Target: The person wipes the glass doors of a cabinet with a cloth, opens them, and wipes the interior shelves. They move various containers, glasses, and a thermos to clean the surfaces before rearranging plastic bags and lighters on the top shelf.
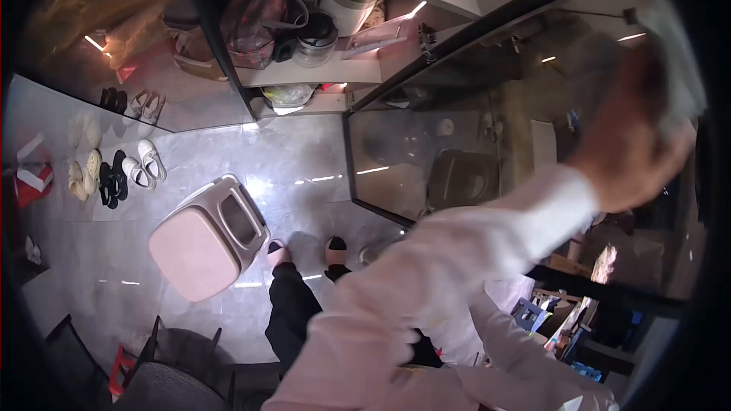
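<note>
Left hand (pixel 636 154) by glass door (pixel 407 144), pale cloth (pixel 676 53) alongside — fingers blurred, can't tell if clamped. Pink stool (pixel 194 253) on floor (pixel 293 156).

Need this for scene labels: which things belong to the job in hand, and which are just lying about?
In use, apparently wiping:
- left hand
- blurred cloth
- glass door

Lying about:
- pink stool
- floor shoes
- shelved bag
- dark-lidded jar
</note>
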`<state>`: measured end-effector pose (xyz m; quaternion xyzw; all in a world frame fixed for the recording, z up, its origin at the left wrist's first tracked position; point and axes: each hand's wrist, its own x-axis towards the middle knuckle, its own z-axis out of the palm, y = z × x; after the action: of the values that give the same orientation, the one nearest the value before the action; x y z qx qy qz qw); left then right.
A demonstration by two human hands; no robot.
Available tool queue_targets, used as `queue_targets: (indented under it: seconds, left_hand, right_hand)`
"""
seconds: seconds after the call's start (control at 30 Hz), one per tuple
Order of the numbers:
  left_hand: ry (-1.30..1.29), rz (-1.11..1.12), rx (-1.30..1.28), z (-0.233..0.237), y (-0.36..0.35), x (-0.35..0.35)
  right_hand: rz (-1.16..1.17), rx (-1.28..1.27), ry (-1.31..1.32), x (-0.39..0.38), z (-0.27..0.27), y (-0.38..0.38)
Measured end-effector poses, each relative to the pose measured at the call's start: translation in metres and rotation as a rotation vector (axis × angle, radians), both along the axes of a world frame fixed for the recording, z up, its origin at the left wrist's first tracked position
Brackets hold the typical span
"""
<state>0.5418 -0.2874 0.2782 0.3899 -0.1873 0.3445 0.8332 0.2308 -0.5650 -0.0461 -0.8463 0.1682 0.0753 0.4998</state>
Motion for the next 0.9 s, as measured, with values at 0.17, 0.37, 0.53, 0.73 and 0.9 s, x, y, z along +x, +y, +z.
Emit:
queue_targets:
  seconds: [0.17, 0.37, 0.53, 0.73, 0.9]
  left_hand:
    - [-0.177, 0.181, 0.319, -0.026, -0.051, 0.04]
    - [0.5, 0.171, 0.35, -0.294, -0.028, 0.084]
    - [1.232, -0.172, -0.124, -0.469, -0.047, 0.066]
    - [0.541, -0.339, -0.025, -0.21, -0.047, 0.031]
    - [-0.128, 0.119, 0.247, -0.132, -0.04, 0.052]
  right_hand:
    - [-0.243, 0.044, -0.054, 0.052, 0.078, 0.094]
    - [-0.255, -0.15, -0.356, 0.073, 0.089, 0.144]
    - [-0.24, -0.136, -0.383, 0.073, 0.089, 0.161]
    - [-0.345, -0.057, -0.316, 0.075, 0.09, 0.156]
    - [-0.579, -0.391, 0.049, 0.047, 0.102, 0.123]
